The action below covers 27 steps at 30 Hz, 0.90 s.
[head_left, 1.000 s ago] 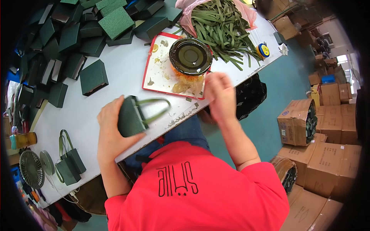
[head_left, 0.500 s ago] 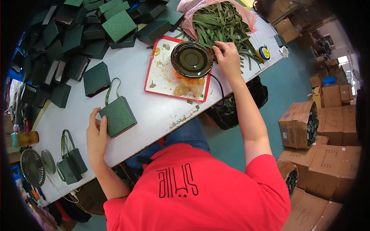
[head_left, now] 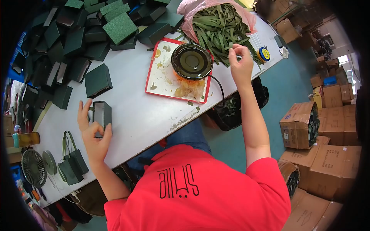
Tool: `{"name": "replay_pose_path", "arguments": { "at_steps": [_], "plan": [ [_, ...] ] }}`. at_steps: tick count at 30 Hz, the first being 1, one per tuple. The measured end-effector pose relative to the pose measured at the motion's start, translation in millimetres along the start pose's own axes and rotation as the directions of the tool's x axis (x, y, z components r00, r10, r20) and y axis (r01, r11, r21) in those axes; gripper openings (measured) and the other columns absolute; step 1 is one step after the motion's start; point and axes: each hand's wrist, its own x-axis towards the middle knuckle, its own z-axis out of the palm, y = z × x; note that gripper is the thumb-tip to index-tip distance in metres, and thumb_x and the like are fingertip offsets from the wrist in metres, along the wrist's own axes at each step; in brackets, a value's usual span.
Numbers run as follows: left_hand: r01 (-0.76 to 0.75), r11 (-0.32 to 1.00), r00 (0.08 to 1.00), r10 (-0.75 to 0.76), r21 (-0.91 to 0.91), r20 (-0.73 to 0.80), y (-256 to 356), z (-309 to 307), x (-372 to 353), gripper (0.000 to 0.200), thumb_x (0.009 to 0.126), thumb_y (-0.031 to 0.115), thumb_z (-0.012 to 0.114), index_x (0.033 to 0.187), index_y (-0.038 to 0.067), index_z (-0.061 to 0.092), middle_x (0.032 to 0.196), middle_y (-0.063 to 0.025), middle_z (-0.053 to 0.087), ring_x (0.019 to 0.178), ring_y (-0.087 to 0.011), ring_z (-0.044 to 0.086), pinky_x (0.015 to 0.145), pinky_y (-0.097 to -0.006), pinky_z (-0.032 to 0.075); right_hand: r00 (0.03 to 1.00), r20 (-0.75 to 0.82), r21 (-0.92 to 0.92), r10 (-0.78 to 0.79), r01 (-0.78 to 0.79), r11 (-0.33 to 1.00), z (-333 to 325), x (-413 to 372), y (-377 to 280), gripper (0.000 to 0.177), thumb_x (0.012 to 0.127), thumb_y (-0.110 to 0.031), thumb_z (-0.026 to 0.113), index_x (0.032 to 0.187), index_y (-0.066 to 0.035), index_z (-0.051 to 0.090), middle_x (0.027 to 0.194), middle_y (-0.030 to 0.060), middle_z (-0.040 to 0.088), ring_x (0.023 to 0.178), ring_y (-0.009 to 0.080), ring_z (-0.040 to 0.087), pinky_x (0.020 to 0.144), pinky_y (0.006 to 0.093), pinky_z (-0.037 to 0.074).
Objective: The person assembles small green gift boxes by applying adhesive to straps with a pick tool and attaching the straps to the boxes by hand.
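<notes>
My left hand (head_left: pixel 95 136) holds a dark green box (head_left: pixel 103 115) stood on its edge, thumb and index finger at its near end, other fingers spread. The box's hollow side faces up. Just behind it lies another green box (head_left: pixel 98 81). My right hand (head_left: pixel 241 65) is raised beside the heap of green ribbons (head_left: pixel 221 29), thumb and index finger pinched; what is between them is too small to name. To its left, a round black pan (head_left: pixel 192 61) of dark liquid sits over a red-rimmed white tray (head_left: pixel 154 82).
Many green boxes (head_left: pixel 74 40) pile up at the back left. Two strapped green boxes (head_left: pixel 72 166) and a small fan (head_left: pixel 33 168) stand at the left edge. A yellow tape roll (head_left: pixel 264 54) lies right. Cartons (head_left: pixel 298 125) fill the floor at right.
My left hand has turned the box onto its edge and shifted it left; its ribbon loop no longer shows clearly. My right hand has moved right, away from the pan.
</notes>
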Motion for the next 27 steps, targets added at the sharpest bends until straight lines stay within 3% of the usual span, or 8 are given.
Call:
{"name": "replay_pose_path", "arguments": {
  "at_steps": [4, 6, 10, 13, 17, 21, 26, 27],
  "plan": [
    [0.126, 0.973, 0.960, -0.071, -0.191, 0.270, 22.6, 6.8, 7.2, 0.034, 0.064, 0.002, 0.075, 0.072, 0.006, 0.042, 0.159, -0.0177, 0.033, 0.147, -0.0428, 0.026, 0.115, -0.0489, 0.026, 0.907, 0.126, 0.450, 0.402, -0.414, 0.791, -17.2, -15.6, -16.7, 0.014, 0.098, -0.002, 0.057, 0.110, 0.001, 0.051, 0.104, 0.0138, 0.066, 0.087, 0.0167, 0.068, 0.078, 0.0276, 0.054],
    [0.038, 0.998, 0.939, -0.022, -0.040, 0.343, 31.9, 9.7, 11.7, 0.035, 0.062, 0.005, 0.079, 0.084, 0.006, 0.052, 0.157, -0.0177, 0.035, 0.144, -0.0417, 0.031, 0.114, -0.0494, 0.027, 0.818, 0.168, 0.542, 0.550, -0.543, 0.641, -23.0, -25.1, -29.8, 0.028, 0.098, 0.001, 0.055, 0.123, 0.001, 0.044, 0.111, 0.0150, 0.065, 0.083, 0.0149, 0.065, 0.073, 0.0255, 0.052],
    [0.091, 0.986, 0.918, -0.138, 0.142, 0.372, 41.9, 17.8, 20.8, 0.065, 0.056, 0.012, 0.085, 0.116, 0.010, 0.061, 0.148, -0.0173, 0.043, 0.133, -0.0396, 0.039, 0.112, -0.0505, 0.028, 0.805, 0.231, 0.623, 0.547, -0.554, 0.552, -36.4, -48.9, -43.2, 0.029, 0.096, 0.006, 0.047, 0.126, 0.002, 0.047, 0.122, 0.0165, 0.061, 0.073, 0.0095, 0.054, 0.064, 0.0235, 0.045],
    [0.050, 0.991, 0.927, -0.092, 0.123, 0.362, 39.9, 19.4, 20.0, 0.085, 0.052, 0.019, 0.089, 0.131, 0.012, 0.057, 0.140, -0.0161, 0.048, 0.127, -0.0389, 0.043, 0.110, -0.0494, 0.032, 0.797, 0.269, 0.640, 0.541, -0.568, 0.517, -46.5, -63.7, -53.3, 0.031, 0.093, 0.009, 0.045, 0.123, 0.003, 0.052, 0.127, 0.0164, 0.059, 0.074, 0.0098, 0.054, 0.065, 0.0233, 0.045],
    [0.191, 0.934, 0.926, -0.070, -0.301, 0.370, 39.9, 27.2, 10.4, 0.094, 0.049, 0.029, 0.092, 0.133, 0.007, 0.055, 0.137, -0.0171, 0.050, 0.130, -0.0364, 0.043, 0.109, -0.0447, 0.035, 0.773, 0.161, 0.671, 0.614, -0.542, 0.506, -43.0, -74.6, -86.5, 0.042, 0.090, 0.011, 0.045, 0.131, 0.005, 0.052, 0.121, 0.0150, 0.062, 0.078, 0.0108, 0.056, 0.071, 0.0241, 0.047],
    [0.316, 0.629, 0.841, 0.161, -0.711, 0.516, 52.0, 37.3, 6.0, 0.116, 0.050, 0.035, 0.095, 0.146, 0.001, 0.041, 0.148, -0.0176, 0.041, 0.139, -0.0318, 0.037, 0.114, -0.0400, 0.029, 0.844, 0.350, 0.640, 0.406, -0.532, 0.555, -46.6, -102.7, -103.8, 0.049, 0.088, 0.012, 0.044, 0.135, 0.006, 0.051, 0.097, 0.0106, 0.068, 0.085, 0.0116, 0.059, 0.076, 0.0247, 0.048],
    [0.348, 0.285, 0.743, 0.497, -0.893, 0.448, 59.8, 59.2, 10.8, 0.137, 0.050, 0.048, 0.094, 0.156, -0.001, 0.023, 0.163, -0.0236, 0.015, 0.152, -0.0363, 0.015, 0.118, -0.0422, 0.017, 0.734, 0.678, 0.615, 0.031, -0.590, 0.523, -41.6, -128.9, -133.6, 0.053, 0.078, 0.007, 0.048, 0.131, 0.008, 0.054, 0.131, 0.0186, 0.056, 0.090, 0.0200, 0.063, 0.075, 0.0317, 0.052],
    [0.360, 0.209, 0.737, 0.533, -0.909, 0.415, 60.0, 61.9, 12.0, 0.137, 0.050, 0.051, 0.093, 0.156, -0.001, 0.022, 0.164, -0.0248, 0.012, 0.152, -0.0370, 0.012, 0.119, -0.0427, 0.016, 0.749, 0.662, 0.642, -0.025, -0.549, 0.535, -35.2, -131.6, -137.4, 0.047, 0.079, 0.001, 0.053, 0.126, 0.007, 0.058, 0.126, 0.0171, 0.060, 0.090, 0.0210, 0.064, 0.080, 0.0345, 0.053]
  ]
}}
